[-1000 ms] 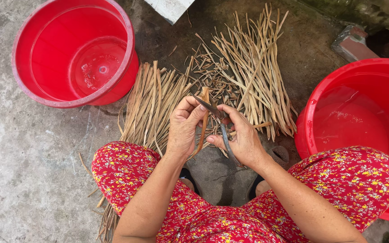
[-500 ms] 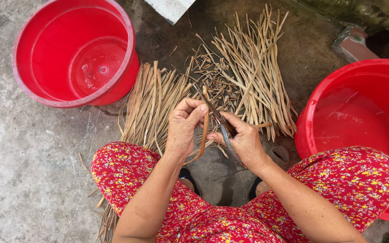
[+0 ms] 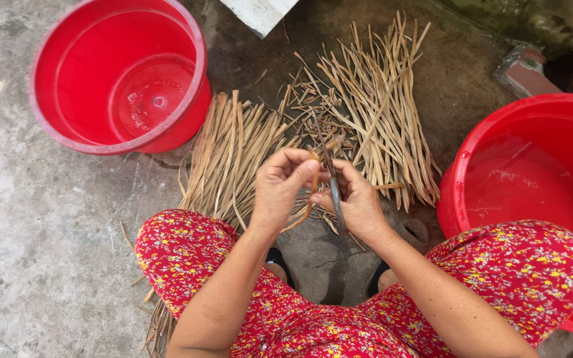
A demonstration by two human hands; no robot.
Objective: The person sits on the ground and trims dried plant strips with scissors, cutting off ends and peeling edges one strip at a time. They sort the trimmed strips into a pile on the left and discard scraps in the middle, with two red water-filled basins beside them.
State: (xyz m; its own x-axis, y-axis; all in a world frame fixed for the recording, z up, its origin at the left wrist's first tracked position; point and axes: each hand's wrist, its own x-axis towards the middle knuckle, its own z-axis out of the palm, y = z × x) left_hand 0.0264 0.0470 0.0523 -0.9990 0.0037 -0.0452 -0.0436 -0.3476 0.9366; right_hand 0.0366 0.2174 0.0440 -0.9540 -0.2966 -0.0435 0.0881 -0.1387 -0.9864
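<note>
Soft, even daylight here, nothing harsh, looks like open shade or an overcast sky. Shadows are faint and fuzzy: a dim patch on the concrete floor (image 3: 48, 265) under the knees and a darker wedge beside the left red bucket (image 3: 117, 73). The wet bottom of that bucket throws back a small whitish glare, and the right red bucket (image 3: 532, 185) has a pale sheen on its inner wall. Reds run very saturated, almost glowing. Focus is decent in the middle, so the dry stalks (image 3: 373, 106) read crisply. The top right corner goes dark and murky. Slight wide-angle stretch toward the edges, buckets bulging outward.
</note>
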